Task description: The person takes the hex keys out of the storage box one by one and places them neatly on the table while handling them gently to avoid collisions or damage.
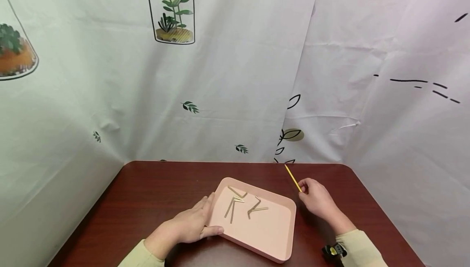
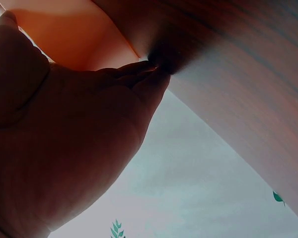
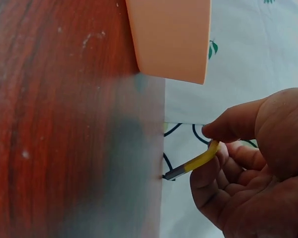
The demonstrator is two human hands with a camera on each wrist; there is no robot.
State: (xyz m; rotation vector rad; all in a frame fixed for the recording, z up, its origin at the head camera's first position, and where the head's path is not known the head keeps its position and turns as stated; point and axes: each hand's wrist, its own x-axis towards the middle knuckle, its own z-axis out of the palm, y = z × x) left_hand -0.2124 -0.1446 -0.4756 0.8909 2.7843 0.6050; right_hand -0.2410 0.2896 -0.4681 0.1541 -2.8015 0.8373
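A pink tray (image 1: 271,234) sits on the table, with several brass-coloured hex keys (image 1: 232,210) lying loose in its left and middle part. My left hand (image 1: 191,222) rests against the tray's left side. Its fingers lie straight along the outer wall, and the thumb touches the near-left corner. In the left wrist view that hand is dark against the tray wall (image 2: 89,39). To the right of the tray, my right hand (image 1: 317,199) pinches a yellow hex key (image 3: 201,159) between thumb and fingers. One end of it looks dark grey; its long yellow arm points toward the back.
The dark red-brown table (image 1: 165,185) has rounded back corners. A white printed curtain (image 1: 235,75) hangs behind it and along both sides. Around the right wrist is a black strap (image 1: 334,250) with a small device.
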